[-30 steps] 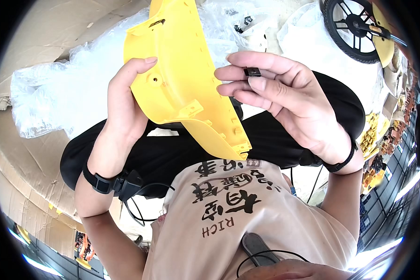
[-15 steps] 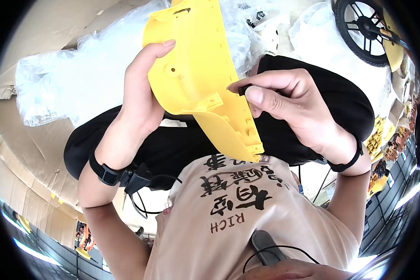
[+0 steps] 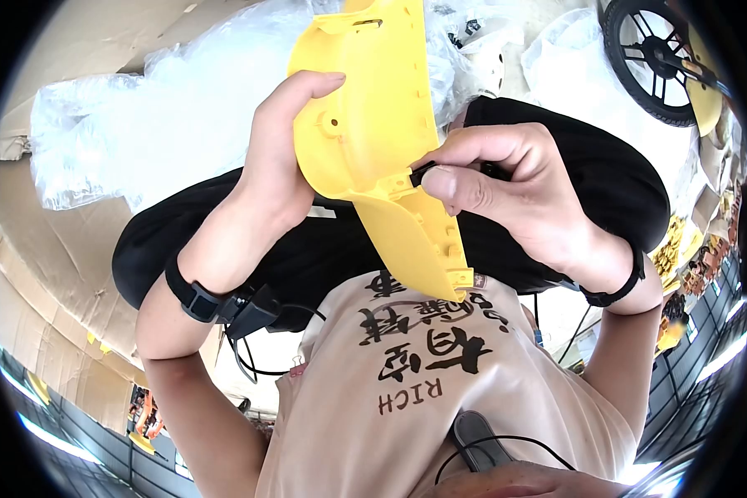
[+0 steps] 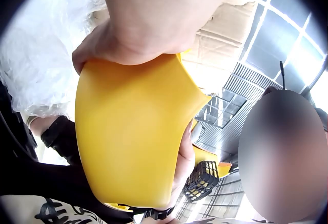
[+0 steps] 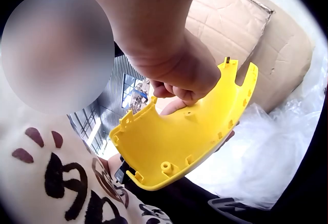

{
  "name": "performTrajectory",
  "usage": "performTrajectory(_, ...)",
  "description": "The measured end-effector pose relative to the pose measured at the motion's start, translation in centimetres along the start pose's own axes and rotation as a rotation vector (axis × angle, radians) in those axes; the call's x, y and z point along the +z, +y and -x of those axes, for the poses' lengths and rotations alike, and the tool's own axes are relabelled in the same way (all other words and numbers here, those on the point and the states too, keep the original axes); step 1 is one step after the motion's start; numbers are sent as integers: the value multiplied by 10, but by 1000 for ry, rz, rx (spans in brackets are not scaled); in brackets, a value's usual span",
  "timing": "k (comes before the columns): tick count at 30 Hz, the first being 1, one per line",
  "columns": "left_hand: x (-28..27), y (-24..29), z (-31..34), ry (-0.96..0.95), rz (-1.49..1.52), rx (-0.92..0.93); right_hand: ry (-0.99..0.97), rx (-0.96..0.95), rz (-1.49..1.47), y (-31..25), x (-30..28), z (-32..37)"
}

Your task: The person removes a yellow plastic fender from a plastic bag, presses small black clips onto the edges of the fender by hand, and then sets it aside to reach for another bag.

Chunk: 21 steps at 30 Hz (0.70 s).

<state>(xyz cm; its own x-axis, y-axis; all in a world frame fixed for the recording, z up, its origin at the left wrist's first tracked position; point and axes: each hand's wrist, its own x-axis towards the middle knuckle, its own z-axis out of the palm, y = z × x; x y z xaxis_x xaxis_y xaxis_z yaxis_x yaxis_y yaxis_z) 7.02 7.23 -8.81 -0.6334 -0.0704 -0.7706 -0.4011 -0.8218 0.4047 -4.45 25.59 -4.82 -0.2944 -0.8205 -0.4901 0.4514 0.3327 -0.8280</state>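
Note:
A curved yellow plastic shell (image 3: 373,116) is held up over the lap, its inner side showing in the head view. The left hand (image 3: 278,149) grips its left edge, thumb over the rim. In the left wrist view the smooth outer face of the shell (image 4: 133,137) shows below that hand (image 4: 138,39). The right hand (image 3: 523,183) pinches a small black clip (image 3: 422,173) between thumb and forefinger, against a tab on the shell. From the right wrist, the right hand (image 5: 189,75) covers the clip, with the shell (image 5: 179,147) beneath.
Clear plastic wrap (image 3: 199,91) lies on the left, beside cardboard (image 3: 58,282). A black spoked wheel (image 3: 656,58) stands at the upper right. Small black parts (image 3: 465,33) lie on plastic beyond the shell. Yellow and orange parts are at the far right.
The right hand has brought the black clip from beside the shell to a tab on its inner side. The left hand and shell have shifted right in the head view.

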Motion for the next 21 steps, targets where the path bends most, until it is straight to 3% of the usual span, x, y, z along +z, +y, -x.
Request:
performTrajectory(3, 0, -2, 0, 18, 12, 11, -18, -114, 145, 5, 1, -2)
performTrajectory(13, 5, -12, 0, 143, 90, 35, 53, -197, 240, 8, 15, -7)
performTrajectory(18, -2, -9, 0, 73, 28, -8, -36, -66, 227, 3, 12, -7)
performTrajectory(21, 0, -6, 1, 50, -15, -25, -61, -81, 200, 6, 14, -7)
